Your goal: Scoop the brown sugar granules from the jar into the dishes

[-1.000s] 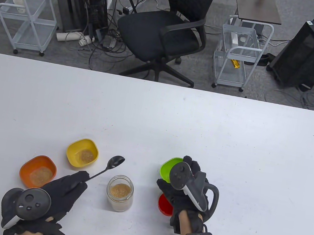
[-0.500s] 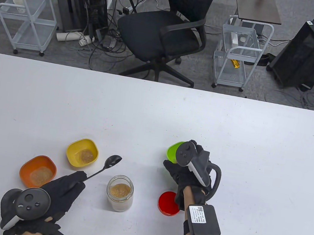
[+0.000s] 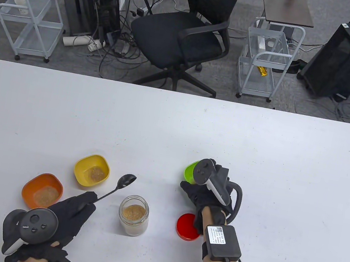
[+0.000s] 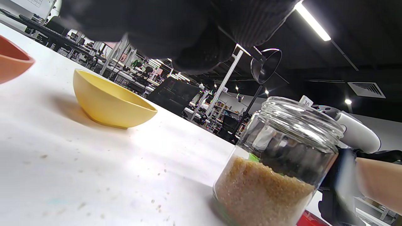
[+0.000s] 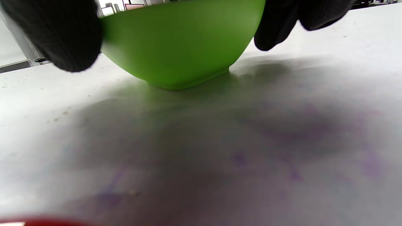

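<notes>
An open glass jar (image 3: 133,215) (image 4: 276,166) partly filled with brown sugar stands near the table's front. My left hand (image 3: 75,207) pinches the handle of a metal spoon (image 3: 121,184); its empty bowl (image 4: 265,65) hovers between the jar and the yellow dish (image 3: 92,170) (image 4: 108,100), which holds sugar. An orange dish (image 3: 43,191) with sugar sits left of it. My right hand (image 3: 205,190) grips a green dish (image 3: 190,171) (image 5: 182,40) standing on the table right of the jar, fingers on both sides; its inside is hidden.
A red lid (image 3: 187,227) lies flat on the table just behind my right wrist. The white table (image 3: 259,152) stretches wide beyond the dishes. An office chair (image 3: 182,31) and wire carts stand on the floor past the far edge.
My right hand carried the green dish away from the red lid toward the far side, then shifted slightly left. The left hand and spoon stayed nearly still.
</notes>
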### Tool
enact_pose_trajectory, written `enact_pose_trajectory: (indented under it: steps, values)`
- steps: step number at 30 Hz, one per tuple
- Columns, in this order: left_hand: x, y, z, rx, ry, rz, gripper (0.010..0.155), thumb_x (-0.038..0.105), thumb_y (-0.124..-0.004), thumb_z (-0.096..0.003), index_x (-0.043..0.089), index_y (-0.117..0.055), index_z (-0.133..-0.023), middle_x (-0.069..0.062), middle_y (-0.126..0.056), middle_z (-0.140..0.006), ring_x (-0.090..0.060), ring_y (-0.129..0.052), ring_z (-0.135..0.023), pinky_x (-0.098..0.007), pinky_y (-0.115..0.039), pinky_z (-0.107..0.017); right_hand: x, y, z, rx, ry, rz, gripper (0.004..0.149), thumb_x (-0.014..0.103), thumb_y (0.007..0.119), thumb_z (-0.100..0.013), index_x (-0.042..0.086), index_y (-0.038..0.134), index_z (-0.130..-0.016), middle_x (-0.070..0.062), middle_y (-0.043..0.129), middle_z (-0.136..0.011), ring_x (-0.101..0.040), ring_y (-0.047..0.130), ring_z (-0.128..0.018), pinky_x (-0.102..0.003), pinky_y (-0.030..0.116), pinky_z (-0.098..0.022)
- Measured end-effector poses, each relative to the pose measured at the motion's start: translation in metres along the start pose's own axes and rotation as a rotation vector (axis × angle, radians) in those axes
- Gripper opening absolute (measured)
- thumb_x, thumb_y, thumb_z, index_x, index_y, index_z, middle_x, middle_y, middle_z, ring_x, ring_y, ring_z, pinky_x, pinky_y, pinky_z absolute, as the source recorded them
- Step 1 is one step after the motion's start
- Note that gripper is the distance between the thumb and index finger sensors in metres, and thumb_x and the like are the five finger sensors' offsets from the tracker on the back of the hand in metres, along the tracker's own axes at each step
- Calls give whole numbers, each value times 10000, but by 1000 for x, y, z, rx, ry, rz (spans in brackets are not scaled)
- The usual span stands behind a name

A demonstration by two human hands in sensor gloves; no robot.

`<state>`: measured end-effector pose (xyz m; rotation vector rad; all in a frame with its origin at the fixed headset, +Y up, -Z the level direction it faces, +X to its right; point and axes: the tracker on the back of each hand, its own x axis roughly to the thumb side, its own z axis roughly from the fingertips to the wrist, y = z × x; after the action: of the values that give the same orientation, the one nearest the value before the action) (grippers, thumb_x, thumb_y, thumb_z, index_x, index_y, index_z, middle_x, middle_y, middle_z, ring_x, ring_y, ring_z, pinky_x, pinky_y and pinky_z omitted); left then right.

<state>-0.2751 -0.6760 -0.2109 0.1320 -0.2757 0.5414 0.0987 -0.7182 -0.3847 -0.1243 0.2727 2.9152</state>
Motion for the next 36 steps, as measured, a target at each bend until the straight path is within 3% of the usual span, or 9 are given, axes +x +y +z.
enact_pose_trajectory:
  steps: [7, 11, 20, 28, 36]
  values:
    - [-1, 0, 0, -5, 3, 9, 475, 432, -746, -628, 168, -778, -1022, -18, -1001, -717, -158, -1006, -376, -386, -911, -355, 4, -12, 18, -37, -53, 13, 1109, 691, 752, -435, 20, 218, -1139, -347, 243, -1209, -662, 376, -1020, -761, 409, -724]
    - [-2, 0, -1, -7, 5, 15, 476, 429, -746, -629, 163, -779, -1022, -20, -1002, -717, -159, -1005, -375, -386, -911, -353, 9, -22, 39, -68, -99, 3, 1017, 641, 721, -478, 42, 233, -1140, -314, 237, -1217, -643, 344, -1035, -756, 407, -726]
    - [-3, -2, -4, -37, 12, 6, 474, 426, -744, -631, 162, -779, -1024, -22, -1001, -719, -160, -1005, -377, -387, -911, -355, 15, -33, 96, -119, -194, 2, 956, 618, 708, -494, 71, 267, -1143, -254, 263, -1227, -601, 316, -1058, -753, 410, -726]
    - [-4, -5, -7, -57, 31, 8, 475, 423, -740, -637, 151, -784, -1023, -24, -1005, -711, -153, -1008, -366, -380, -917, -342, 26, -28, 148, -134, -264, 26, 949, 614, 708, -500, 75, 271, -1146, -245, 256, -1230, -596, 288, -1061, -758, 393, -724]
    - [-3, -8, -8, -63, 29, -4, 471, 416, -735, -641, 148, -783, -1026, -26, -1006, -711, -152, -1009, -364, -379, -919, -338, 31, -6, 185, -170, -282, 5, 941, 611, 710, -505, 74, 281, -1148, -249, 263, -1230, -598, 286, -1059, -760, 389, -721]
